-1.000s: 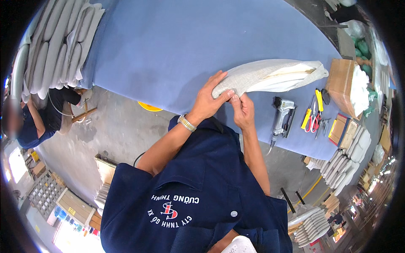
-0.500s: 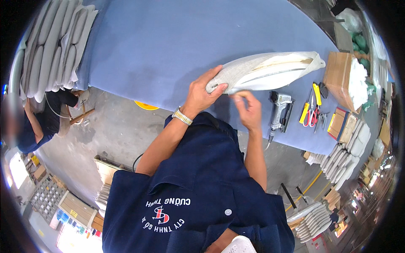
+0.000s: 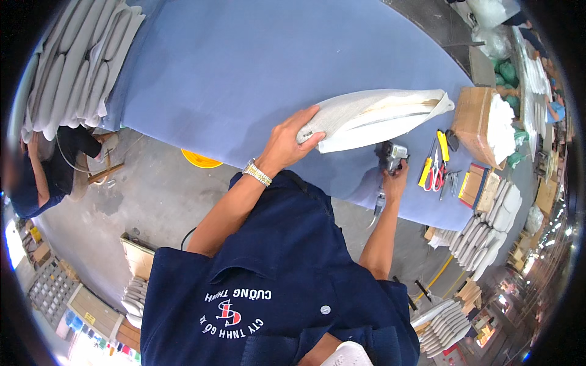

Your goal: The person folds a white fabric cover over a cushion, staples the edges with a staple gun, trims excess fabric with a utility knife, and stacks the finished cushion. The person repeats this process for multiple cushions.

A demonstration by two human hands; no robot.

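My left hand [image 3: 289, 139] grips the near left end of a long, fabric-wrapped cushion panel [image 3: 372, 119]. Light grey cloth folds over its edges, and a white underside shows between the folds. The panel is raised at a tilt over the blue table [image 3: 244, 67]. To the right, my right hand [image 3: 395, 177] is closed round the handle of a pneumatic staple gun [image 3: 394, 152], just beyond the panel's near edge. The gun's hose hangs down past the table edge.
Yellow-handled cutters [image 3: 442, 146], red-handled scissors [image 3: 434, 174] and a small box [image 3: 473, 186] lie on the right side. A cardboard box [image 3: 473, 122] with white filling stands behind them. Stacked grey panels [image 3: 79, 67] occupy the far left, near another person [image 3: 43, 171].
My right hand has left the panel's near edge, moved right and taken hold of the staple gun. My left hand still holds the panel. The view has shifted slightly.
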